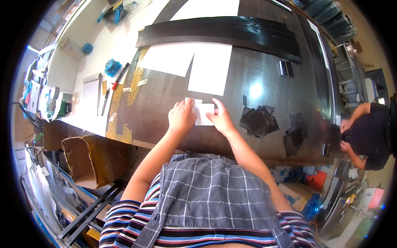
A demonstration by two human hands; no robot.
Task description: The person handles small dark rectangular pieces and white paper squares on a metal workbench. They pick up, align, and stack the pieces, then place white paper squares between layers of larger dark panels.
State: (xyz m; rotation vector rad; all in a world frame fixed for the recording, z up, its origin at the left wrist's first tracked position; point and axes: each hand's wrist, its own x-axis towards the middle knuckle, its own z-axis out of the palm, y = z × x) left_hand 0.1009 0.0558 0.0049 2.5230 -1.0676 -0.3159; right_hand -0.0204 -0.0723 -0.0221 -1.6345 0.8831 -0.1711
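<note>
Near the table's front edge I hold a small white square of paper between my hands. My left hand is closed at its left side, fingers bent over the edge. My right hand pinches the right side, thumb on the face and forefinger stretched along the edge. Another bit of white shows by my left fingertips; whether it is a separate piece I cannot tell. Beyond my hands lie large white sheets. To the right are a loose pile of thin black plates and a second black pile.
A long black panel spans the far side of the dark table. A small black-and-white stack sits at right. On the left white surface are a marker and blue tape roll. A person works at far right.
</note>
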